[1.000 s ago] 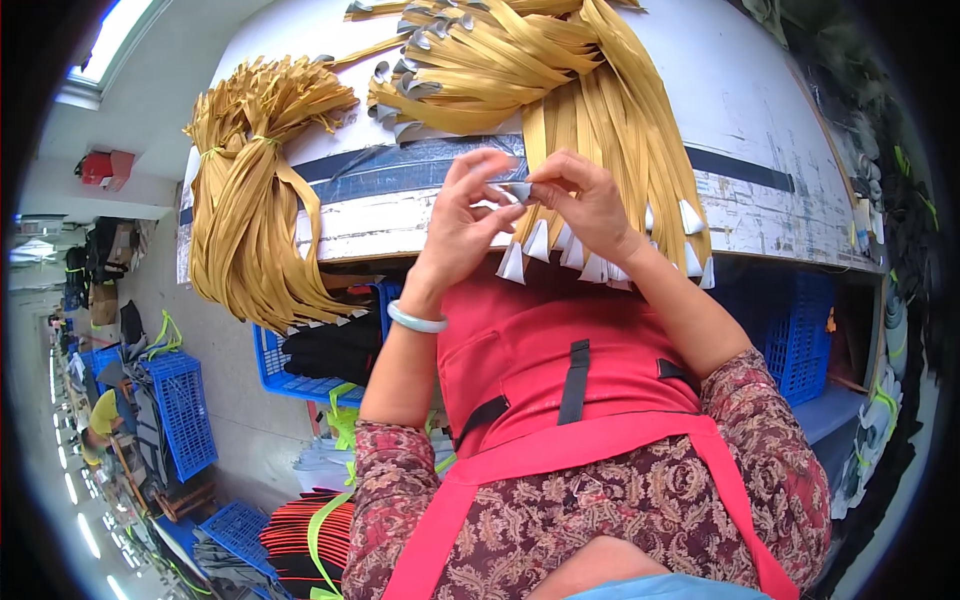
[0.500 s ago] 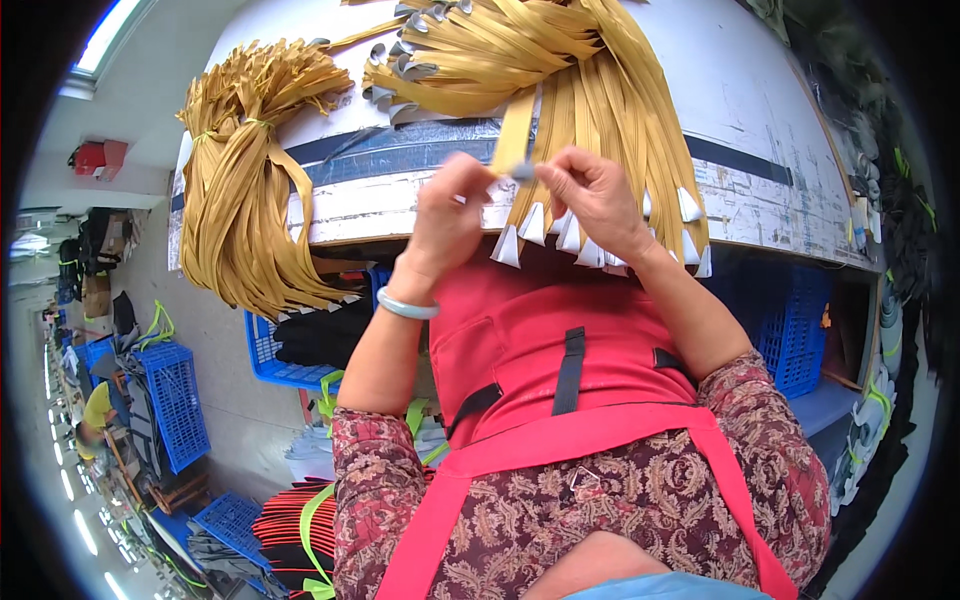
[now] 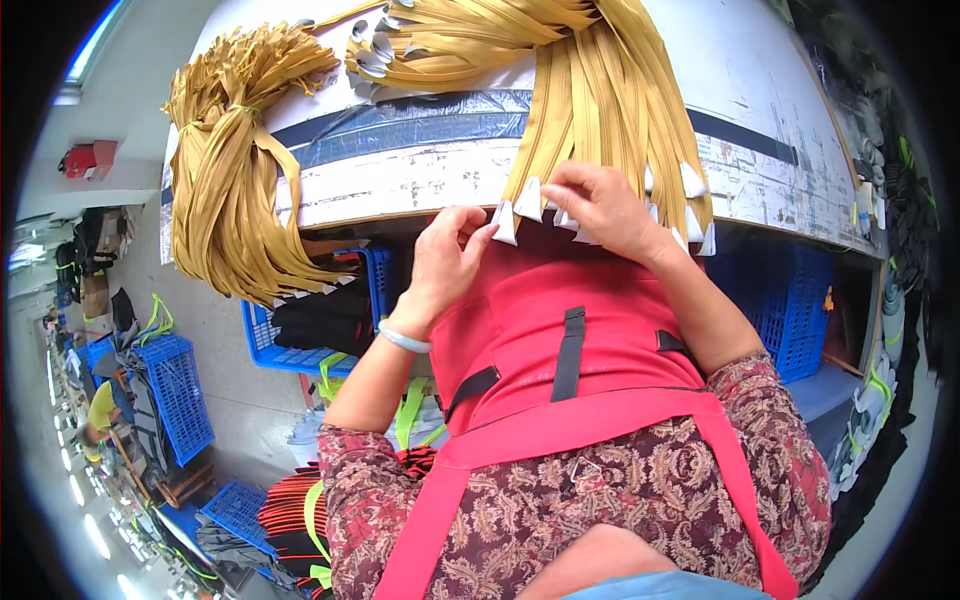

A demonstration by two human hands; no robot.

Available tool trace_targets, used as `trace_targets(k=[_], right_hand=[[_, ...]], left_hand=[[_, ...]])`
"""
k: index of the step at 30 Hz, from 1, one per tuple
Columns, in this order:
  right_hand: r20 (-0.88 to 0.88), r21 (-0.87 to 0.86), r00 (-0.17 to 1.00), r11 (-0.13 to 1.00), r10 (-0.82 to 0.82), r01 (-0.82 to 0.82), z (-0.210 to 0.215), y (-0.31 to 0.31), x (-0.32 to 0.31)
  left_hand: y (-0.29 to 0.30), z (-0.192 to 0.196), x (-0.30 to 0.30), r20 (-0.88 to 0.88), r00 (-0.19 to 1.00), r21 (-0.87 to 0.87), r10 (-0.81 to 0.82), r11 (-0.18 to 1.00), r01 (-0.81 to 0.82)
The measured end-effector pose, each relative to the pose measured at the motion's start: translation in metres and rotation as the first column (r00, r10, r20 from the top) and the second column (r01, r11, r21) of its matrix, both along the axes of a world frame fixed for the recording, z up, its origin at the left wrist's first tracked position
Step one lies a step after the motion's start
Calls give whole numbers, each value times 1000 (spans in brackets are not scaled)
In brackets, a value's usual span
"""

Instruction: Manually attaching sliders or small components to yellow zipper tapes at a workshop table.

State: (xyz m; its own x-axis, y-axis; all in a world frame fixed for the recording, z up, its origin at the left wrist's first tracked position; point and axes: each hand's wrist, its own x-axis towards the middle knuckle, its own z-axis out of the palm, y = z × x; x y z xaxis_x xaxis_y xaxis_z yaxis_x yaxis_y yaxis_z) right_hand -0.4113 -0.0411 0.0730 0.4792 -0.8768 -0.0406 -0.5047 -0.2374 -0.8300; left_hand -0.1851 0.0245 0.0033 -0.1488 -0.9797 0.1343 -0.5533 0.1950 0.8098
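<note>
Both hands have dropped from the middle of the strap fan to its white-tipped ends at the tabletop (image 3: 760, 110) edge. Left hand (image 3: 447, 262) is now pinching one white tip (image 3: 505, 222) between closed fingers, while the right hand (image 3: 600, 205) is resting over the neighbouring tips, fingers curled together on them. Golden straps (image 3: 610, 100) are hanging over the edge; a tied bundle (image 3: 225, 180) is draping off the left side.

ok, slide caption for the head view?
Both hands, left hand and right hand, finger white-tipped yellow strips at the table edge.
</note>
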Motion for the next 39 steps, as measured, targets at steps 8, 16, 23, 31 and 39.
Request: trace_targets(k=[8,16,23,31,39], right_hand=[[-37,-227,986,959,163,-167,-21,13,8],[245,-176,965,983,94,-51,-25,24,33],[266,-239,953,968,142,-78,-25,27,31],[276,-378,921,912,275,-159,-28,21,27],[287,-536,920,841,268,-78,-24,25,31]], left_hand=[[-9,-26,2,-847,319,501,426,839,212],[-4,-6,-7,-880,220,473,421,820,322],[-2,-15,-24,-911,80,403,404,834,377],[-2,-25,-21,-925,51,356,377,812,463],[0,-16,-27,-907,-64,334,416,804,492]])
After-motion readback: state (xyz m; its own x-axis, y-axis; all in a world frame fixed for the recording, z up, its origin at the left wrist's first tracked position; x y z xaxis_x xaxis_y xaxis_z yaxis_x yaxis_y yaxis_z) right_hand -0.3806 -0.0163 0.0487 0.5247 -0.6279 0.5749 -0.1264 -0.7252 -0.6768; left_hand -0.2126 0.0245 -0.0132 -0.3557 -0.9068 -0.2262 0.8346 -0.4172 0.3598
